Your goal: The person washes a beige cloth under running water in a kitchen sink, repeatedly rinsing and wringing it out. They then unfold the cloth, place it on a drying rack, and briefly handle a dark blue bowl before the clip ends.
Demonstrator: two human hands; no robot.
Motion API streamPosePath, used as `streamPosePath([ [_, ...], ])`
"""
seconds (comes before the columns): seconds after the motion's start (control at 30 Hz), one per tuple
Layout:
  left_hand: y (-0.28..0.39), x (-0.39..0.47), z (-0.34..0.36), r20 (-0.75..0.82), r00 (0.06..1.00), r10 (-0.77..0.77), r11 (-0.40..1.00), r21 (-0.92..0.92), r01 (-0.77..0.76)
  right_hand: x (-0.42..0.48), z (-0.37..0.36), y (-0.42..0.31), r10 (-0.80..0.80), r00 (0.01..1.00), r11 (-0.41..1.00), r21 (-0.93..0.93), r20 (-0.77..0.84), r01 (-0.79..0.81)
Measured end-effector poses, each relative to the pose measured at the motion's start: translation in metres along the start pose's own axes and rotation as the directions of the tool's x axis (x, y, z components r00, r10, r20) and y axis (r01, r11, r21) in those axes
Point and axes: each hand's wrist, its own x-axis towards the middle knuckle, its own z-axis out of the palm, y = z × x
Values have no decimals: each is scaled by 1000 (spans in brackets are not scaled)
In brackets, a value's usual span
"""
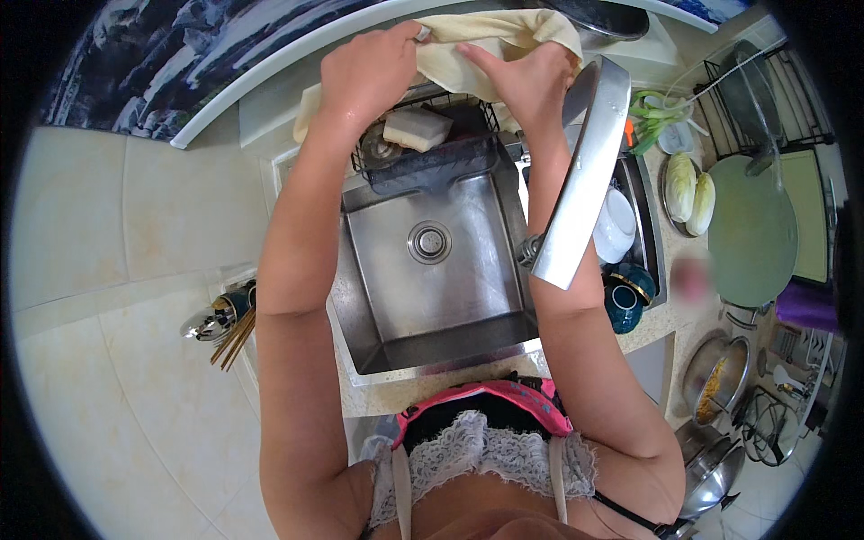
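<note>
A pale yellow cloth (472, 64) is stretched between my two hands beyond the far edge of the steel sink (432, 283). My left hand (370, 71) grips its left end in a closed fist. At the cloth's right end, my right hand (536, 84) holds it with the thumb spread to the left. Below the cloth, a black wire rack at the sink's back holds a white sponge (417, 128). The sink basin holds nothing, and its round drain (430, 241) shows in the middle. The steel faucet (584, 182) slants in front of my right forearm.
Right of the sink, a white bowl (614, 226) and dark teal cups (624, 300) sit in a drainer. Farther right are napa cabbages (680, 187) on a plate, green onions (651, 125), a round green board (752, 229) and steel bowls (715, 381). Chopsticks (233, 337) stand at the left.
</note>
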Motion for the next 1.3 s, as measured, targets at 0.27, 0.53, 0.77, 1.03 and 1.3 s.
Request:
streamPosePath([
  [0.27,-9,6,3,33,999,23,1000,-1,-23,22,10,2,-128,974,990,-84,-185,114],
  [0.53,-8,-9,15,-200,970,139,990,17,-138,30,46,57,10,921,999,49,-389,10],
  [0.77,-29,-13,22,-228,940,254,963,151,-224,27,21,10,495,868,651,675,-30,-348],
  [1.03,-11,-8,19,-262,939,224,948,-166,-272,34,42,34,332,936,607,787,-122,-113],
  [1.3,-6,5,13,38,982,186,978,-104,-181,35,38,7,-67,949,956,254,-307,149],
])
